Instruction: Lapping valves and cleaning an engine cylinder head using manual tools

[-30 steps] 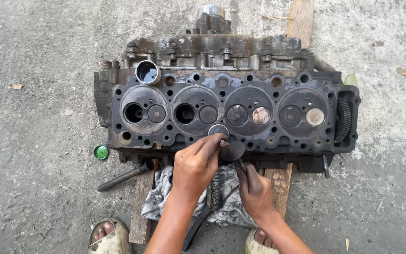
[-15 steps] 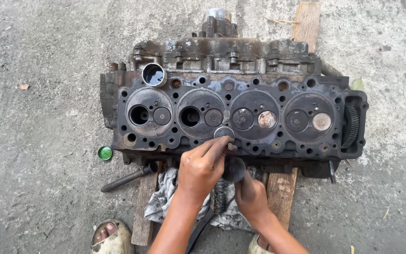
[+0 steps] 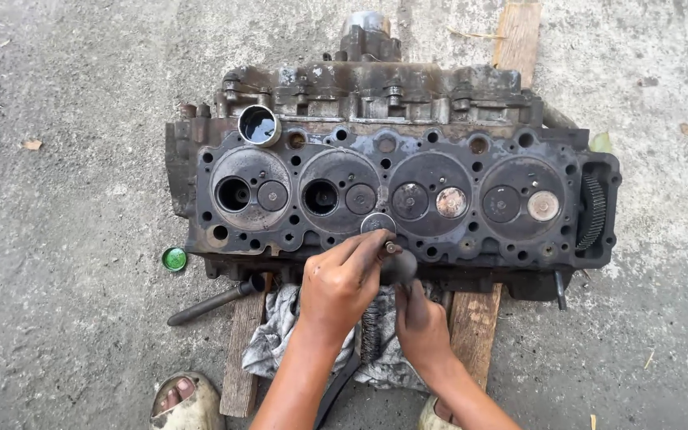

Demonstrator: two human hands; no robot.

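A grimy engine cylinder head [image 3: 392, 151] lies face up on wooden planks [image 3: 471, 318], showing four round combustion chambers; the two left ones each have an open valve hole. My right hand [image 3: 422, 322] grips a dark engine valve [image 3: 401, 267] at the head's near edge. My left hand [image 3: 342, 283] pinches the valve's upper end with its fingertips. Just above my fingers, a small round grey disc [image 3: 377, 222] rests on the head's face.
A small metal cup [image 3: 259, 125] of dark liquid stands on the head's upper left. A green cap [image 3: 173, 259] and a long dark rod [image 3: 213, 302] lie on the concrete at left. A dirty rag [image 3: 280, 334] lies under my hands, and a sandalled foot [image 3: 181, 402] shows at the bottom.
Both hands have drawn the valve slightly toward me, off the head's face to its near edge. My left fingertips have closed in on the valve's top.
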